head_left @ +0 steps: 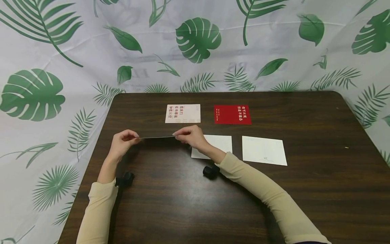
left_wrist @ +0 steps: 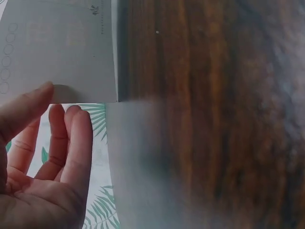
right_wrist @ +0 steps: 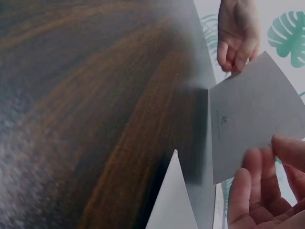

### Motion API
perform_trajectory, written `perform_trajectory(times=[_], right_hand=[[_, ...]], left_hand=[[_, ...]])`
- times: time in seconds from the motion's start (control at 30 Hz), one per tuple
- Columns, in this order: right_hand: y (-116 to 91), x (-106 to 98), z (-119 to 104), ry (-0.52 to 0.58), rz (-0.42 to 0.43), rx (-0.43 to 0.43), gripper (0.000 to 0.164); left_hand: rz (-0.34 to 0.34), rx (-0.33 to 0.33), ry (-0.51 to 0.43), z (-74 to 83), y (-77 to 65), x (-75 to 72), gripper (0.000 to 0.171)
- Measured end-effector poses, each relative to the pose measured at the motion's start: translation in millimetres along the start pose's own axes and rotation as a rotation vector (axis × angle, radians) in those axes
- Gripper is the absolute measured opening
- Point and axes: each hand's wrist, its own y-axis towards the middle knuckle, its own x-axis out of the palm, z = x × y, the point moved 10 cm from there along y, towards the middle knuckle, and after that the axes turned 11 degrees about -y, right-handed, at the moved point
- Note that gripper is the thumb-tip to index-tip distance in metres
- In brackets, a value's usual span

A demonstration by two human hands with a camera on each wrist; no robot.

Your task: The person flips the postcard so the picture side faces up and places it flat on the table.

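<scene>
A postcard point(head_left: 156, 137) is held up between both hands, seen nearly edge-on in the head view. My left hand point(head_left: 122, 144) pinches its left end, and my right hand point(head_left: 192, 137) pinches the right end. In the left wrist view the thumb presses on the pale back of the postcard point(left_wrist: 62, 57), where a column of printed circles and a small emblem show. The right wrist view has the same pale side of the postcard point(right_wrist: 255, 114) spanning the two hands. Its other side is hidden.
On the dark wooden table point(head_left: 164, 203) lie a pale card with red lettering point(head_left: 186, 113) and a red card point(head_left: 232, 114) at the back. Nearer are two white cards, a left one point(head_left: 220, 142) partly behind my right arm and a right one point(head_left: 264, 150). A leaf-print cloth point(head_left: 146, 44) hangs behind.
</scene>
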Motion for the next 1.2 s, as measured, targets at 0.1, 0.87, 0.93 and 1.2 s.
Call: perform_trajectory(times=[0.1, 0.87, 0.93, 1.2], right_hand=[[-1.9, 3.7, 1.2, 0.011, -0.043, 0.022, 0.013], [-7.4, 21.8, 25.6, 0.106, -0.200, 0.186, 0.021], [-7.9, 24.4, 26.9, 0.096, -0.217, 0.186, 0.022], [-8.8, 30.2, 28.7, 0.034, -0.243, 0.189, 0.025]], left_hand=[[-0.007, -0.016, 0.017, -0.9, -1.5, -0.5, 0.008], [-0.107, -0.262, 0.062, -25.4, -13.4, -3.6, 0.031], [-0.098, -0.267, 0.071, -25.3, -13.8, -3.3, 0.032], [-0.048, -0.272, 0.251, -24.8, -12.2, -4.4, 0.036]])
